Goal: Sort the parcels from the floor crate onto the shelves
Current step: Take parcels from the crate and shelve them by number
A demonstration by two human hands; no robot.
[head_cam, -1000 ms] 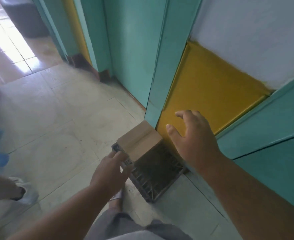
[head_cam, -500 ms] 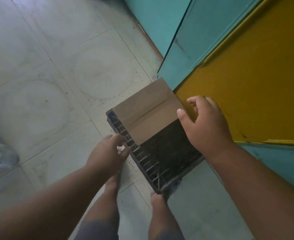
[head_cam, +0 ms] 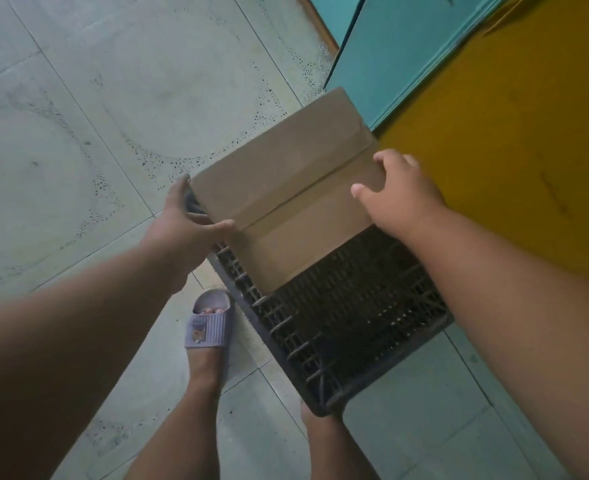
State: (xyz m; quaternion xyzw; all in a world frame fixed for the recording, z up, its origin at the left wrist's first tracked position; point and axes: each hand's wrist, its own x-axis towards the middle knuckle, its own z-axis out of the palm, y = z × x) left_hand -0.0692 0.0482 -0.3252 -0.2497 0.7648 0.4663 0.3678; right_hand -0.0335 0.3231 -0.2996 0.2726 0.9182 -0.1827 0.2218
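Over a dark slatted floor crate, seen from the head camera, a person bends to a brown cardboard parcel that sits at the crate's far end, its top above the rim and its far edge reaching past the crate toward the teal cabinet panel.

Left hand grips the parcel's near-left corner, thumb lying along the lower edge and fingers tucked behind the left side. Right hand curls over the right-hand edge, thumb on the top face, fingertips out of sight beyond the edge. Both hands hold the parcel between them; whether it has left the crate floor cannot be told from this angle.

A taped seam runs across the top from lower left to upper right, along the parcel's long axis, so the two hands sit at opposite ends of that axis, neither plainly nearer. Shelving, judged to be the teal and yellow panel unit, lies up and to the right, on the right hand's side. Lifting looks likely to call for a straight rise clear of the rim before any swing right.

One foot in a lilac slipper stands on the pale floor tiles just left of the crate.
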